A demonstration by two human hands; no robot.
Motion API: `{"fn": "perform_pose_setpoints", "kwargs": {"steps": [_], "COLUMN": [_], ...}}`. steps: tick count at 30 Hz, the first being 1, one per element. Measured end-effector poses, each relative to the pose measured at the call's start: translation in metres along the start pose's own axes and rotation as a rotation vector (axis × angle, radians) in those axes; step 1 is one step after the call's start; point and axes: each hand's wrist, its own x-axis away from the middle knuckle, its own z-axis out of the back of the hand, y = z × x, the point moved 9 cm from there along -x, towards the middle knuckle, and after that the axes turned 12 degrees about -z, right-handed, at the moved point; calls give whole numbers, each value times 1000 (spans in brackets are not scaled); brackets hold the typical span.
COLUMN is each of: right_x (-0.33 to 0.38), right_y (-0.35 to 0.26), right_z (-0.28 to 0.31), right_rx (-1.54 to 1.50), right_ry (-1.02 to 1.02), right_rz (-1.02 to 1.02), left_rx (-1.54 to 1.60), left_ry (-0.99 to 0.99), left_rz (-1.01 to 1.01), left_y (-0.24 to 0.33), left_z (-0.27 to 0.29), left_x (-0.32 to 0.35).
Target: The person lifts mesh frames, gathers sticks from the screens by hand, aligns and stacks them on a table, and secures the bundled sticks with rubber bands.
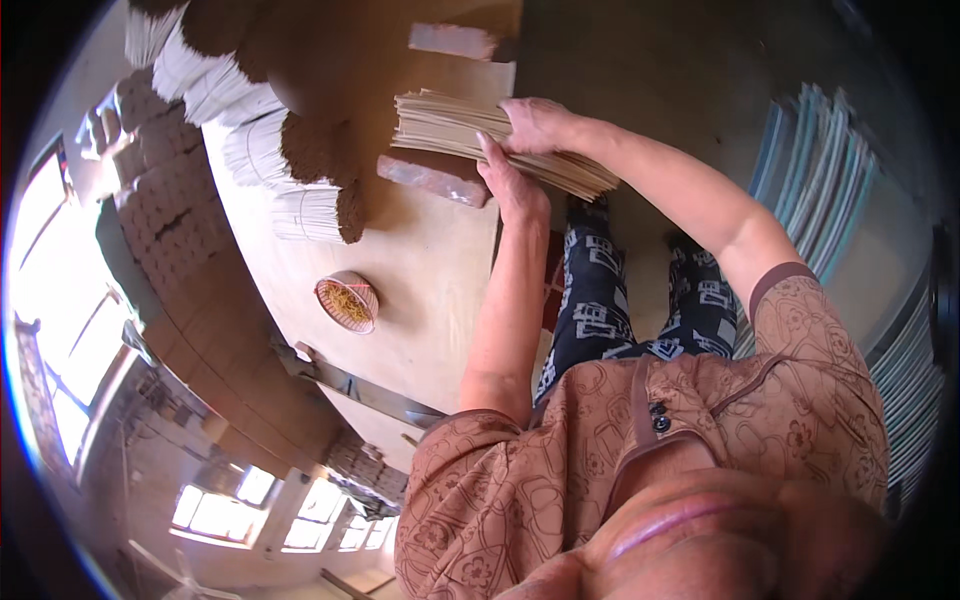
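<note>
A bundle of thin pale sticks (437,125) lies across the edge of the table, its right end sticking out past it. My right hand (537,126) is closed over the bundle from the far side, the fingers partly hidden. From the near side my left hand (512,185) grips the same bundle, thumb stretched along the top and the other fingers mostly hidden beneath. Just below the bundle a reddish brick (433,178) lies on the table. Beyond it, a second brick (453,40) lies beside a flat pale board (485,78).
On the wooden table (430,290) stands a small round basket (347,302) of yellow bands. Several tied bundles of white sticks with brown ends (318,213) line the table's far left. Stacked blue-green edged trays or screens (825,180) stand on my right.
</note>
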Motion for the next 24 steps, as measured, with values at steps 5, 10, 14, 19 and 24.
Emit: {"fn": "perform_pose_setpoints", "kwargs": {"steps": [5,10,14,19,24], "right_x": [-79,-116,-85,46,156], "right_y": [-70,-33,-13,-22,148], "right_z": [-21,-10,17,56,99], "right_rx": [87,81,81,-137,-514], "right_ry": [-1,177,383,722,829], "right_rz": [-1,-61,101,502,85], "left_rx": [239,59,-294,-486,-1321], "left_ry": [155,292,341,-68,-308], "left_rz": [-26,-17,59,-26,-532], "left_y": [15,-5,-48,-43,3], "left_z": [54,35,47,98,-15], "left_x": [-103,-117,-122,-136,13]}}
